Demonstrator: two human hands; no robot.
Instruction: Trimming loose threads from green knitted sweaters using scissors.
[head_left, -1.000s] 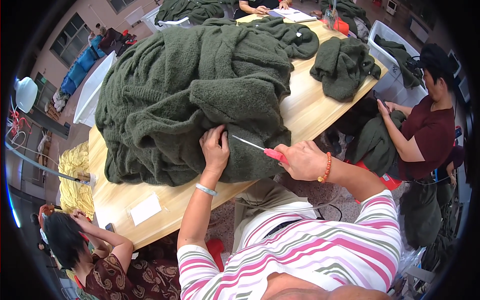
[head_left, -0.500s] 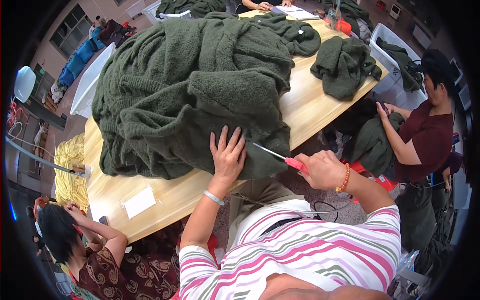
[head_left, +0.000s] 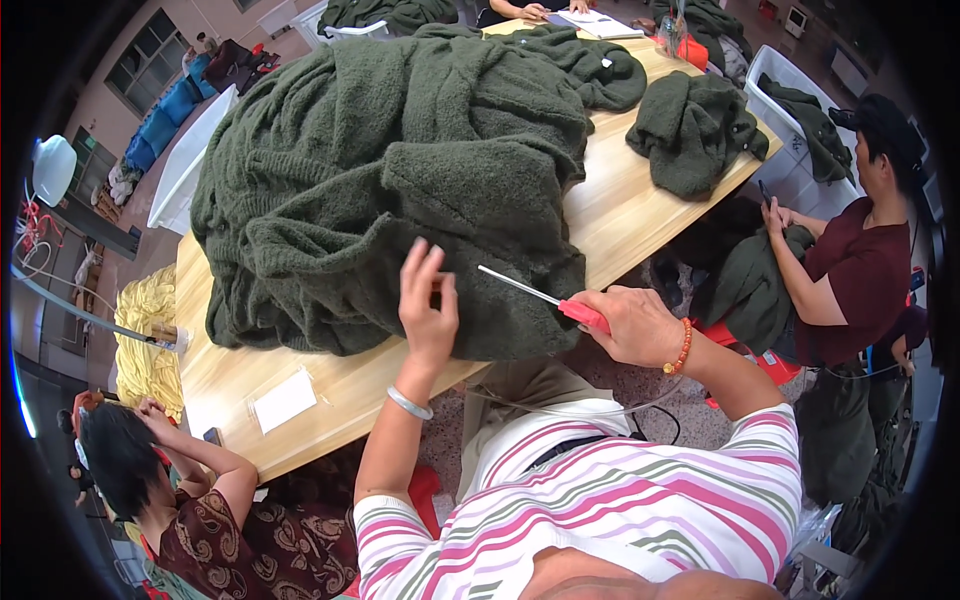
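A big heap of dark green knitted garments [head_left: 300, 190] covers much of the wooden table [head_left: 215, 385]. My left hand [head_left: 428, 305] is raised slightly over the near side of the heap, with fingers and thumb apart and nothing in them. In my right hand [head_left: 635, 325] is a tool with a pinkish-red handle and a thin, straight metal shaft [head_left: 515, 283]; whether it is scissors or some other tool, I cannot make out. Its tip points left across the green cloth, towards my left fingers. My right fingers wrap round the handle.
More green garments [head_left: 690, 135] lie at the table's right end. A white card [head_left: 284, 402] is on the left corner. Co-workers sit at the left [head_left: 200, 500] and right [head_left: 850, 270]. White bins [head_left: 770, 100] stand beyond the table, and yellow cloth [head_left: 145, 350] is at the left.
My left hand has lifted off the cloth, moved a little left and curled its fingers somewhat. My right hand has shifted slightly left and up with the red-handled tool.
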